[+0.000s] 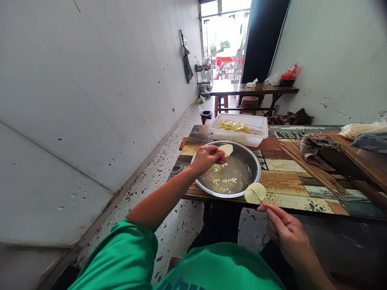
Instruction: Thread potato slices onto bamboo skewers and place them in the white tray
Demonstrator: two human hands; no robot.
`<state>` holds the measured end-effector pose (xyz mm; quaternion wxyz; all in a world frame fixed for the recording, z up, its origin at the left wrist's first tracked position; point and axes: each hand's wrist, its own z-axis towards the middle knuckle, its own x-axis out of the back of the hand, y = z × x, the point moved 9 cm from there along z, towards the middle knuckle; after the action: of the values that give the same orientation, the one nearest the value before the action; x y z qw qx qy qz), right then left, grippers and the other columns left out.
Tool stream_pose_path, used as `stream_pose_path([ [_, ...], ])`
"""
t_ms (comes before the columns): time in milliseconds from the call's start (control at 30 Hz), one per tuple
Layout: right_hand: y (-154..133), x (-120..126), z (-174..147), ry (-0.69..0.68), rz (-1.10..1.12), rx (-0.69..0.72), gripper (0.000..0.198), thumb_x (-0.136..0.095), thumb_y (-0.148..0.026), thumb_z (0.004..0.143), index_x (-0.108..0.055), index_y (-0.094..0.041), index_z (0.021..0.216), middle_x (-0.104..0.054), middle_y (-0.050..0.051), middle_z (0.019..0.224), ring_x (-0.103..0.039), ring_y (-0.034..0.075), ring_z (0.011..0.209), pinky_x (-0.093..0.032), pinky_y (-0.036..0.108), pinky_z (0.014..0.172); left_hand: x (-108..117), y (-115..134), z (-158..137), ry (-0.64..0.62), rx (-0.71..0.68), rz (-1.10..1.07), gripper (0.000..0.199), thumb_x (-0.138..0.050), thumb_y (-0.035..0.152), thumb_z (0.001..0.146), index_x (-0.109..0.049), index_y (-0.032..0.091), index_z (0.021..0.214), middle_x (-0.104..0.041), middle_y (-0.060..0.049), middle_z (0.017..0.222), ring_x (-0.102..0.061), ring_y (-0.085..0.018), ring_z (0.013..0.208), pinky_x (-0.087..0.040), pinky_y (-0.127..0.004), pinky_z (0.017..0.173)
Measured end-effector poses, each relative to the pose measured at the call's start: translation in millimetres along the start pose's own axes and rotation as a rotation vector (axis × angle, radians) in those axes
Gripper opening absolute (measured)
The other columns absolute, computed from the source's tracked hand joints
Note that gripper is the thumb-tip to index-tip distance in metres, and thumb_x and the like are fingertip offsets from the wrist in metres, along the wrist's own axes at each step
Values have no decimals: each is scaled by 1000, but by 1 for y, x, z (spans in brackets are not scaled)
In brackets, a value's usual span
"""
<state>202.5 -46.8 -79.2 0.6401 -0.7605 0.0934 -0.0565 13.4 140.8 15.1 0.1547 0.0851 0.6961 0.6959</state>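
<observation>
Above a metal basin (258, 177) of cloudy water, my left hand (209, 158) pinches a pale, thin potato slice (226, 150). My right hand (286, 229) grips the near end of a thin wooden skewer (238, 171), in front of the table's edge. Another round potato slice (255, 194) is threaded on that skewer close to my right fingers. The skewer runs up and left from there to the slice in my left hand; whether its tip pierces that slice I cannot tell. Several pale slices seem to lie under the water, blurred by reflections.
Behind the basin, a white plastic tub (242, 139) holds skewered yellowish slices. Loose bamboo skewers (314, 167) lie on the patterned table (284, 179) to the right, beside a crumpled cloth (317, 151) and a wooden board (356, 155). A wall (90, 100) stands at the left.
</observation>
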Motion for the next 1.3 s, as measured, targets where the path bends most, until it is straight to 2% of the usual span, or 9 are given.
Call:
stream_pose_path([
  [133,15,-15,4,-135,281,-111,33,-67,-49,80,-67,-17,88,-17,-11,52,-12,5,42,-15,20,38,-1,-9,0,-11,101,-106,12,-68,15,78,-63,8,70,-68,-7,68,-64,-10,58,-54,-23,61],
  [333,13,8,5,50,-77,113,30,-66,-46,82,-72,-20,95,-36,-4,54,-35,11,49,-30,24,46,0,-21,2,30,265,-237,11,-68,18,80,-64,8,77,-67,-8,69,-59,-8,51,-46,-20,51],
  [533,33,-6,19,-175,239,-12,36,-67,-49,80,-70,-15,90,-16,-10,54,-15,6,44,-15,22,42,-11,-29,-6,-28,464,-404,13,-59,11,82,-63,12,70,-60,-4,62,-51,-5,48,-40,-17,48],
  [667,38,-8,28,-214,224,-18,36,-67,-49,81,-70,-14,90,-19,-11,51,-17,5,42,-16,21,41,-5,-23,-5,66,312,-285,14,-58,10,81,-60,11,68,-57,-2,57,-50,-6,45,-37,-18,45],
  [833,0,14,14,84,-280,383,27,-64,-42,81,-76,-21,93,-67,5,68,-61,19,58,-47,31,54,-3,-19,-2,160,157,-264,10,-59,13,81,-59,11,71,-57,0,56,-50,-5,43,-36,-18,44],
  [933,-25,19,-13,300,-530,556,24,-64,-35,79,-77,-22,95,-75,10,87,-68,25,73,-52,36,71,-2,-18,-1,194,98,-204,9,-59,14,80,-61,11,72,-57,1,56,-50,-5,44,-37,-18,45],
  [1033,-17,17,-18,263,-422,363,27,-64,-41,81,-75,-21,97,-68,5,67,-57,17,52,-46,29,53,-1,-7,-2,210,-64,-59,9,-62,19,78,-64,12,72,-58,2,56,-53,-6,46,-39,-19,47],
  [1167,18,-7,-11,-74,262,-119,30,-69,-46,81,-69,-18,90,-27,-10,46,-22,5,37,-23,18,36,-2,5,-7,225,-213,50,15,-65,29,76,-66,14,76,-59,2,55,-56,-9,49,-42,-20,49],
  [1300,29,-31,-16,-282,769,-417,25,-82,-33,69,-66,-18,80,-12,-14,48,-4,2,38,-14,16,32,-2,9,-10,245,-273,99,18,-65,32,76,-67,14,77,-59,1,54,-56,-9,49,-42,-21,50],
])
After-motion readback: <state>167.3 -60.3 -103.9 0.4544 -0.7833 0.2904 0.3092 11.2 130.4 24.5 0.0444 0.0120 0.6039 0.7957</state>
